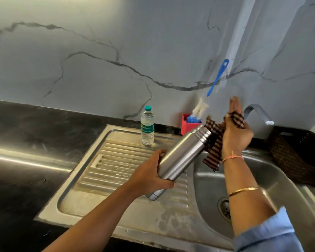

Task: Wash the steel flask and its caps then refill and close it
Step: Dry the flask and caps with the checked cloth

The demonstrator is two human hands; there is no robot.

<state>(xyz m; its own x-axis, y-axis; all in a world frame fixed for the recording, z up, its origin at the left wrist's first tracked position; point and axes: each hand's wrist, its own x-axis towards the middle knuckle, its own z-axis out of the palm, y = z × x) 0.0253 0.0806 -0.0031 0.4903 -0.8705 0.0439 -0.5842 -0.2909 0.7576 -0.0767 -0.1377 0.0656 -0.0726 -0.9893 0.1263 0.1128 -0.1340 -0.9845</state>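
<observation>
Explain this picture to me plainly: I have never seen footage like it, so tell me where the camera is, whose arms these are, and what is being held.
There is no machine here. The single picture comes from a camera worn on a person's head, looking down at their own two bare arms over a kitchen sink.

The left hand grips the lower part of a steel flask, held tilted over the ribbed draining board. The right hand holds a brown checked cloth up against the flask's top end.

Behind, a plastic water bottle with a green cap stands on the draining board. A red holder holds a blue-handled bottle brush, leaning on the marble wall. The tap does not appear to be running.
</observation>
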